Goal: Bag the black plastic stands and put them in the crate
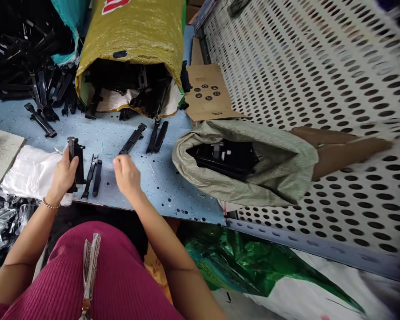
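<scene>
Left hand [62,178] clamped round a long black plastic part [79,166] over the speckled blue table [166,186], right hand [128,177] apart, curled into a fist whose contents I cannot tell, I have a grey-green fabric sack [286,164] of black pieces [233,160] rightward and, farther off, an open yellow woven sack [136,33] holding more.

The table [153,195] is showing light blue with tiny dark and white specks. On it, the long pieces [97,178] are looking black. The far sack [130,31] is showing dark yellow with a red mark [115,5], the right sack [283,171] is looking grey-green, and the near sweater [120,275] is showing pinky purple with thin lines.
</scene>
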`<state>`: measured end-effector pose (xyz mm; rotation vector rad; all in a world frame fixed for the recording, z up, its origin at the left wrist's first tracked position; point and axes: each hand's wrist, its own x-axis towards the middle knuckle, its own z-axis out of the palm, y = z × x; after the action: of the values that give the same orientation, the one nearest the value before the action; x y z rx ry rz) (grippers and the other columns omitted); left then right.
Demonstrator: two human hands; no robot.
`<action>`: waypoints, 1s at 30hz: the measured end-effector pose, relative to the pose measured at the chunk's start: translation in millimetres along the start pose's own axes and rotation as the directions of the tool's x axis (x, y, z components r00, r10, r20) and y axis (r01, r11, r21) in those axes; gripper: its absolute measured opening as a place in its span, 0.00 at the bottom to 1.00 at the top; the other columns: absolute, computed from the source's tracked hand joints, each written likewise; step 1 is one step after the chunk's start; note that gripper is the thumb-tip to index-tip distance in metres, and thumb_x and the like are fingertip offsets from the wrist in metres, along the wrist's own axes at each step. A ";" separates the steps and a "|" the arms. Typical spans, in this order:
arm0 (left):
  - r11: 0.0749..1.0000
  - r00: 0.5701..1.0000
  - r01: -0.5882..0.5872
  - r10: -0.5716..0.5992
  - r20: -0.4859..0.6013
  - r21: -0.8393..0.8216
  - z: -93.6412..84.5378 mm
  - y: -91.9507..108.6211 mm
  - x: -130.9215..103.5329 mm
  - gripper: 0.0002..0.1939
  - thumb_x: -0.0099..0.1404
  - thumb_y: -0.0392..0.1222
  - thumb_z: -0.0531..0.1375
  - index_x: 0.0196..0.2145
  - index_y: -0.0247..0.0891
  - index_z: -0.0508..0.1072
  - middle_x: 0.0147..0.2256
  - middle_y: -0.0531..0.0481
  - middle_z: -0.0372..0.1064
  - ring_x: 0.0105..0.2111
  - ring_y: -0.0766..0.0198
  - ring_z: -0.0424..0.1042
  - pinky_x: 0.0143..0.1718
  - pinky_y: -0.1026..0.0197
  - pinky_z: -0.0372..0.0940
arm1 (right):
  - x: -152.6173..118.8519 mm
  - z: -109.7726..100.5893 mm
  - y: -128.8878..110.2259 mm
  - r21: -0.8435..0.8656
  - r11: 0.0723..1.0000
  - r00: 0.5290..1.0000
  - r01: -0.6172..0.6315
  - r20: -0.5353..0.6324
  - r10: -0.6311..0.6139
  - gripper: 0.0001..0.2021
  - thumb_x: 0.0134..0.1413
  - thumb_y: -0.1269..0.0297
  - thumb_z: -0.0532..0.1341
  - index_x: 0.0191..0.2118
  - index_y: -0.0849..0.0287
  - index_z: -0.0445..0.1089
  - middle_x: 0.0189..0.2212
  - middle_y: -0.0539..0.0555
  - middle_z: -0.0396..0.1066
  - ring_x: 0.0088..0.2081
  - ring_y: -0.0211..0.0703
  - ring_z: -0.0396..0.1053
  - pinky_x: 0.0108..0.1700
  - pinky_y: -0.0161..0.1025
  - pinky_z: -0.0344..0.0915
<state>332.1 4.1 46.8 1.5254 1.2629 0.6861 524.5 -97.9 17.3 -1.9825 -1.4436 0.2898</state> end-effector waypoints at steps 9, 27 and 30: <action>0.872 0.974 -0.225 0.208 0.086 0.434 32.7 -23.3 -15.2 0.21 0.69 0.46 0.59 0.56 0.35 0.73 0.51 0.31 0.73 0.57 0.41 0.71 0.60 0.39 0.64 | 44.1 -4.7 35.9 -0.131 0.937 0.946 -0.323 -0.069 0.317 0.30 0.66 0.61 0.52 0.70 0.69 0.56 0.43 0.69 0.78 0.38 0.60 0.76 0.40 0.50 0.71; 0.698 0.815 0.484 -0.140 0.562 -0.528 43.4 33.1 -31.3 0.33 0.58 0.48 0.63 0.59 0.40 0.62 0.40 0.46 0.77 0.24 0.61 0.76 0.23 0.60 0.72 | 31.3 -32.9 2.6 -0.139 0.962 0.970 0.235 0.099 -0.223 0.26 0.75 0.47 0.45 0.31 0.55 0.67 0.26 0.55 0.70 0.30 0.45 0.66 0.32 0.40 0.53; 0.711 0.860 0.447 -0.175 0.478 -0.543 41.2 33.8 -25.3 0.33 0.58 0.49 0.62 0.58 0.37 0.63 0.38 0.45 0.77 0.23 0.60 0.76 0.23 0.60 0.71 | 8.2 -30.4 -10.7 -0.053 0.976 0.971 0.211 0.126 -0.203 0.27 0.75 0.47 0.43 0.30 0.55 0.67 0.24 0.52 0.69 0.28 0.43 0.64 0.31 0.40 0.52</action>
<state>373.5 -31.9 68.3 0.7817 0.8178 0.4707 535.5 -100.1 48.6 -1.8734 -1.7422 0.2753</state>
